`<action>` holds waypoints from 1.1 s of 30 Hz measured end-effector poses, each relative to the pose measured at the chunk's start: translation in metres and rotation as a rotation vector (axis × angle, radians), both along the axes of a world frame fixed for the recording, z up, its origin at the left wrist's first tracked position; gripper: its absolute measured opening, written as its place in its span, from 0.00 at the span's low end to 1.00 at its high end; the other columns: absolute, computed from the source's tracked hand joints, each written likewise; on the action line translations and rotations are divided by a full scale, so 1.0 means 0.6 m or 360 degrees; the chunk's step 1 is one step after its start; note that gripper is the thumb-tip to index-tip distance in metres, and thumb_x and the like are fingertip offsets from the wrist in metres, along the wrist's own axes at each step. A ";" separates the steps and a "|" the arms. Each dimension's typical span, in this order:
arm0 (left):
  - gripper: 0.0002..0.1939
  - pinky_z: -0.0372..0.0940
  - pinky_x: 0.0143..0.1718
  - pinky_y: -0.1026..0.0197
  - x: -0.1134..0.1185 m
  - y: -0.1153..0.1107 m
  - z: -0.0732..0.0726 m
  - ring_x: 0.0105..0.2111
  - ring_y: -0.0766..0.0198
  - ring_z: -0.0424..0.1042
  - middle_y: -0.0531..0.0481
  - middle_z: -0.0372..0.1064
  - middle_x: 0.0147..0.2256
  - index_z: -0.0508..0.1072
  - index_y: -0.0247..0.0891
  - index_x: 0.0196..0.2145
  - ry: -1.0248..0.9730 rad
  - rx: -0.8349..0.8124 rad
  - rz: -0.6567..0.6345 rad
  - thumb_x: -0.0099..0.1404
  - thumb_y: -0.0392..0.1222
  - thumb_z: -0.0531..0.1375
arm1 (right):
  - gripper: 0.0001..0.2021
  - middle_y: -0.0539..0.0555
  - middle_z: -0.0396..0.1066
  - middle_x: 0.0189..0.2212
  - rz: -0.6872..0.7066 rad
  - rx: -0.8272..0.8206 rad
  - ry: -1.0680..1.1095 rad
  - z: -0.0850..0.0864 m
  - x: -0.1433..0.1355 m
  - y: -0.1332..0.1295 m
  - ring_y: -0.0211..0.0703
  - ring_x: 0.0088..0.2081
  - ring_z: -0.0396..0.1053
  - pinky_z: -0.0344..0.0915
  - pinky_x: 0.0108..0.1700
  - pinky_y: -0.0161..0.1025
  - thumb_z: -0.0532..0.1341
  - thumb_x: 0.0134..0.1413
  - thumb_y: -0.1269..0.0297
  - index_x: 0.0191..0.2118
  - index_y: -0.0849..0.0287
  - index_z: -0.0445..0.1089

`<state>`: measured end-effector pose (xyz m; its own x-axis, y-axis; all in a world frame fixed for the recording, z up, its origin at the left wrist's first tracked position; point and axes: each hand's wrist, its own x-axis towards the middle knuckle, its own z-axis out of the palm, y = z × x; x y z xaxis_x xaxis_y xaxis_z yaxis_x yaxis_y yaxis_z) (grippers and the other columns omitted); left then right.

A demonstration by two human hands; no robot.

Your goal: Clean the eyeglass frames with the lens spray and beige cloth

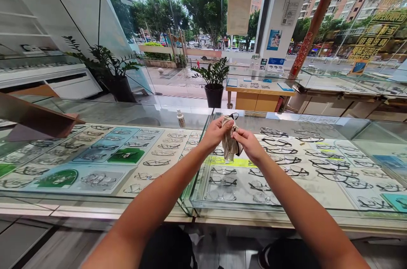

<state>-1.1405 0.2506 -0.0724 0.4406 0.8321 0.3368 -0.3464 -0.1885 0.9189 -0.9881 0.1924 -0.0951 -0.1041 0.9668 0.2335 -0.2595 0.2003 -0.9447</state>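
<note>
Both hands are raised over the glass display counter, near the joint between two cases. My left hand (pixel 215 134) has its fingers closed on a beige cloth (pixel 229 147) that hangs down between the hands. From the right, my right hand (pixel 249 143) pinches the cloth and a dark-framed pair of glasses (pixel 234 116), which is partly wrapped in it. One dark part of the glasses sticks out above the cloth, another shows beside its lower right edge. The lenses are mostly hidden.
Rows of eyeglasses (pixel 223 180) lie inside the glass counter (pixel 203 214). A small white bottle (pixel 180 119) stands on top, left of my hands. A brown stand (pixel 41 118) is at the left. Beyond are potted plants (pixel 213 91) and a wooden display table (pixel 259 100).
</note>
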 end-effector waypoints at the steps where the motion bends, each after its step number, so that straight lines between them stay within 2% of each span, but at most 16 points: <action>1: 0.31 0.59 0.26 0.66 0.001 -0.001 -0.001 0.22 0.71 0.65 0.56 0.69 0.24 0.72 0.36 0.32 0.0003 -0.0018 0.0036 0.57 0.68 0.76 | 0.25 0.49 0.74 0.33 0.0004 0.0015 -0.0022 -0.002 -0.003 0.000 0.43 0.39 0.66 0.62 0.49 0.42 0.78 0.47 0.37 0.32 0.56 0.79; 3: 0.34 0.58 0.24 0.65 0.001 0.001 -0.001 0.20 0.70 0.64 0.55 0.68 0.22 0.71 0.37 0.30 0.0026 -0.0090 0.0055 0.57 0.73 0.73 | 0.25 0.49 0.73 0.32 0.0006 0.0027 -0.0041 -0.004 -0.005 0.000 0.43 0.39 0.66 0.63 0.48 0.42 0.77 0.48 0.37 0.32 0.56 0.78; 5: 0.36 0.61 0.24 0.64 -0.003 0.007 0.001 0.21 0.68 0.66 0.54 0.70 0.22 0.72 0.37 0.30 0.0045 -0.0187 0.0006 0.55 0.76 0.72 | 0.24 0.50 0.73 0.33 -0.0013 0.0017 -0.0027 -0.001 -0.002 -0.001 0.43 0.39 0.66 0.63 0.47 0.42 0.77 0.48 0.38 0.32 0.56 0.78; 8: 0.35 0.68 0.31 0.63 -0.009 0.020 0.004 0.26 0.66 0.72 0.51 0.76 0.26 0.76 0.35 0.33 -0.0009 -0.0273 -0.0086 0.54 0.73 0.75 | 0.22 0.49 0.73 0.33 -0.0114 -0.0007 0.0080 0.010 0.012 -0.001 0.43 0.39 0.65 0.63 0.46 0.41 0.79 0.46 0.41 0.31 0.55 0.77; 11: 0.34 0.70 0.37 0.63 -0.013 0.030 0.006 0.29 0.66 0.74 0.49 0.78 0.29 0.77 0.34 0.35 -0.0079 -0.0256 -0.0105 0.54 0.70 0.76 | 0.21 0.49 0.72 0.33 -0.0231 0.0009 0.0212 0.023 0.029 0.001 0.41 0.38 0.65 0.63 0.45 0.39 0.79 0.45 0.43 0.32 0.54 0.78; 14: 0.34 0.68 0.35 0.63 -0.015 0.032 0.004 0.28 0.67 0.73 0.50 0.77 0.28 0.78 0.33 0.36 -0.0066 -0.0249 -0.0112 0.55 0.71 0.76 | 0.19 0.50 0.73 0.36 -0.0335 0.0070 0.0274 0.032 0.039 0.004 0.42 0.40 0.67 0.65 0.47 0.40 0.79 0.46 0.44 0.32 0.54 0.78; 17: 0.35 0.65 0.31 0.64 -0.015 0.028 -0.002 0.26 0.67 0.71 0.49 0.77 0.27 0.77 0.33 0.34 0.0062 -0.0255 -0.0197 0.57 0.73 0.74 | 0.19 0.52 0.76 0.42 -0.0397 0.0110 0.0326 0.035 0.041 0.007 0.45 0.47 0.71 0.68 0.53 0.40 0.79 0.45 0.45 0.32 0.53 0.78; 19: 0.35 0.64 0.30 0.63 -0.013 0.021 -0.006 0.26 0.65 0.71 0.48 0.76 0.28 0.78 0.33 0.33 0.0188 -0.0216 -0.0269 0.59 0.73 0.72 | 0.20 0.53 0.78 0.44 -0.0389 0.0080 0.0373 0.035 0.040 0.007 0.45 0.48 0.72 0.69 0.53 0.41 0.80 0.44 0.45 0.32 0.53 0.78; 25: 0.35 0.64 0.35 0.61 -0.005 -0.004 -0.008 0.32 0.63 0.73 0.46 0.79 0.33 0.80 0.33 0.38 0.0378 0.0014 -0.0461 0.66 0.74 0.66 | 0.21 0.49 0.77 0.40 -0.0299 0.0006 0.0501 0.032 0.034 0.002 0.39 0.40 0.70 0.70 0.45 0.37 0.83 0.42 0.47 0.33 0.52 0.77; 30: 0.32 0.64 0.36 0.62 -0.005 -0.011 -0.003 0.31 0.64 0.71 0.47 0.76 0.32 0.77 0.34 0.36 0.0399 0.0033 -0.0477 0.65 0.71 0.69 | 0.20 0.50 0.76 0.40 -0.0277 0.0003 0.0504 0.030 0.032 0.003 0.41 0.40 0.70 0.70 0.43 0.38 0.80 0.47 0.47 0.34 0.52 0.75; 33: 0.30 0.65 0.34 0.61 -0.005 -0.018 0.000 0.30 0.64 0.72 0.48 0.74 0.32 0.76 0.35 0.39 0.0409 -0.0032 -0.0558 0.62 0.66 0.73 | 0.20 0.50 0.75 0.39 -0.0261 0.0005 0.0530 0.030 0.031 0.004 0.41 0.40 0.71 0.71 0.44 0.38 0.80 0.47 0.47 0.34 0.52 0.75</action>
<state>-1.1436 0.2399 -0.0727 0.7650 0.6226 0.1648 -0.1460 -0.0815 0.9859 -0.9697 0.1947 -0.0774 0.1342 0.9635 0.2316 -0.5166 0.2675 -0.8134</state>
